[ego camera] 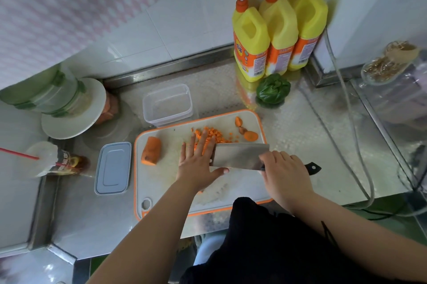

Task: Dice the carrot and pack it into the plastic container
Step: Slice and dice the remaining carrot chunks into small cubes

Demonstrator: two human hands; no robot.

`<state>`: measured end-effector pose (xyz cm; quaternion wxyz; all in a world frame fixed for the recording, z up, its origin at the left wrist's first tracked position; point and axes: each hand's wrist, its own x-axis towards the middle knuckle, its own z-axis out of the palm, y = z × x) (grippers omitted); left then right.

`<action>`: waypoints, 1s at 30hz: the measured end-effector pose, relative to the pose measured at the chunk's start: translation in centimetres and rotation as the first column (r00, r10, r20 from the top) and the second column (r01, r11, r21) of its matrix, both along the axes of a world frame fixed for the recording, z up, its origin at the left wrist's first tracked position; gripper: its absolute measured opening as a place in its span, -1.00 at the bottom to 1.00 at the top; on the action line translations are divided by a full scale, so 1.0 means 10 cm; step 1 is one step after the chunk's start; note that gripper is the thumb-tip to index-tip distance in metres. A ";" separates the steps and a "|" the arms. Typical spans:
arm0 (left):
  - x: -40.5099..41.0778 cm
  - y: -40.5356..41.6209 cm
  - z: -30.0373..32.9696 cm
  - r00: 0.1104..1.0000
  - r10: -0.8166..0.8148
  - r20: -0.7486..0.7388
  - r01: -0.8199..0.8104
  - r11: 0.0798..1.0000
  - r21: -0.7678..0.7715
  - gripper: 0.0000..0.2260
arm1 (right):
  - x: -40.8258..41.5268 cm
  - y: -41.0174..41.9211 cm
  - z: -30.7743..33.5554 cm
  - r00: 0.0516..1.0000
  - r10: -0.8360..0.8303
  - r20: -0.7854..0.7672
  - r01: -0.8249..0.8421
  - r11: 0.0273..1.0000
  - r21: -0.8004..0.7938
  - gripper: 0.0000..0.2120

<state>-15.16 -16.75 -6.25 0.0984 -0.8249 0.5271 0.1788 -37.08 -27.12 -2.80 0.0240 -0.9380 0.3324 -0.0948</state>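
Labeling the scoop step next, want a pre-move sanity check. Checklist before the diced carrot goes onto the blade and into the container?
1. plastic container open and upright behind the cutting board: ok.
2. lid off, lying left of the board: ok.
3. diced carrot gathered in one pile: ok.
4. right hand gripping the cleaver at the handle: ok.
5. left hand flat, fingers on the pile beside the blade: ok.
6. All carrot diced: not ok, carrot chunk uncut.

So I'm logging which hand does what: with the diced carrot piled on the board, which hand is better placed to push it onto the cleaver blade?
The left hand: its flat fingers already rest on the diced carrot beside the cleaver, whose handle the right hand grips.
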 end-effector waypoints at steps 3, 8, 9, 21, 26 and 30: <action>0.07 0.04 -0.03 1.000 0.028 0.006 -0.028 1.000 -0.002 0.01 | -0.10 -0.04 0.00 0.997 -0.059 0.054 0.057 0.998 0.040 -0.74; 0.01 0.09 0.06 0.997 0.058 -0.052 -0.067 0.980 -0.187 -0.27 | -0.15 -0.09 0.03 0.986 -0.129 0.109 0.122 0.990 0.074 -0.77; -0.02 0.10 0.09 0.992 0.087 -0.088 -0.108 0.955 -0.277 -0.35 | -0.16 -0.08 0.02 0.986 -0.128 0.110 0.119 0.989 0.084 -0.76; -0.14 0.54 0.13 0.820 0.417 -0.392 -0.572 0.572 -0.588 -0.73 | 0.04 0.08 0.22 0.962 -0.271 0.022 0.202 0.768 0.608 -0.77; -0.22 1.09 -0.07 0.832 0.474 -0.290 -0.543 0.803 -0.245 -0.48 | 0.15 0.17 0.13 0.986 -0.148 -0.071 0.157 0.723 0.672 -0.78; -0.25 1.13 -0.10 0.825 0.493 -0.275 -0.547 0.818 -0.177 -0.58 | 0.32 0.29 0.11 0.988 -0.050 -0.144 0.138 0.693 0.708 -0.79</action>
